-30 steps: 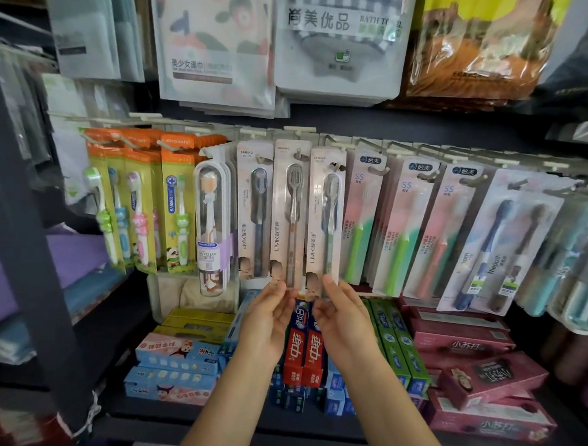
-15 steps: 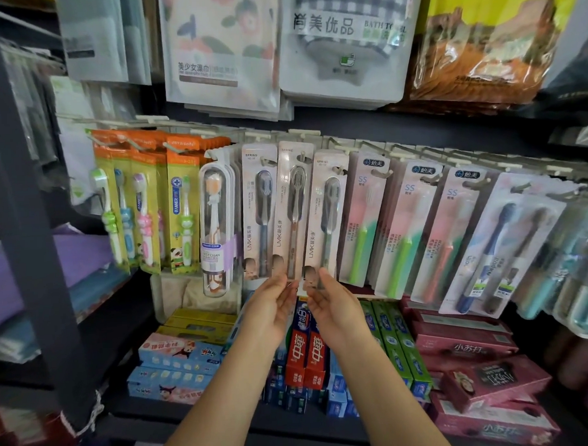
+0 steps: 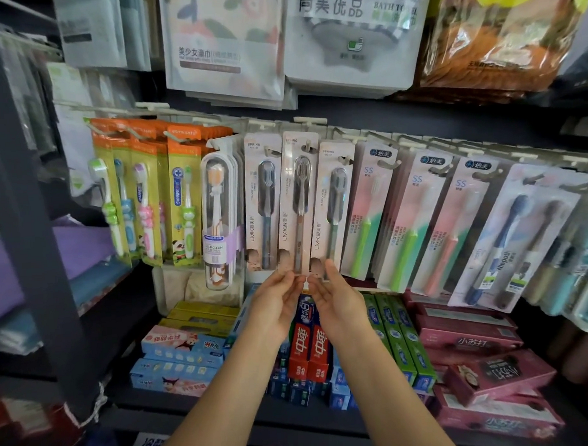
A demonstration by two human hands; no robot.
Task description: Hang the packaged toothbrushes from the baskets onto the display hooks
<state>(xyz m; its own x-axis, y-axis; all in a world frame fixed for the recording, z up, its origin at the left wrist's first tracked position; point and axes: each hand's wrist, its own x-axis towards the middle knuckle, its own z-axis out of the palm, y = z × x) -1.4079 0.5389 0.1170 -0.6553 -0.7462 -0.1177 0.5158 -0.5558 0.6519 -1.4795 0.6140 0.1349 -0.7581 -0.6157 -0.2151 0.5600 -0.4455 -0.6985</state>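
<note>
From my remote seat, I see both hands raised to a rack of packaged toothbrushes. My left hand [image 3: 278, 302] and right hand [image 3: 336, 302] pinch the bottom edge of a tall pale-pink carded toothbrush pack [image 3: 296, 202], fingertips curled lightly round it, palms facing each other. The pack hangs upright from a white display hook [image 3: 310, 121], between two matching pink packs [image 3: 263, 204]. Orange-and-yellow children's toothbrush cards [image 3: 180, 194] hang to the left; red toothpaste boxes [image 3: 308, 353] lie on the shelf below.
</note>
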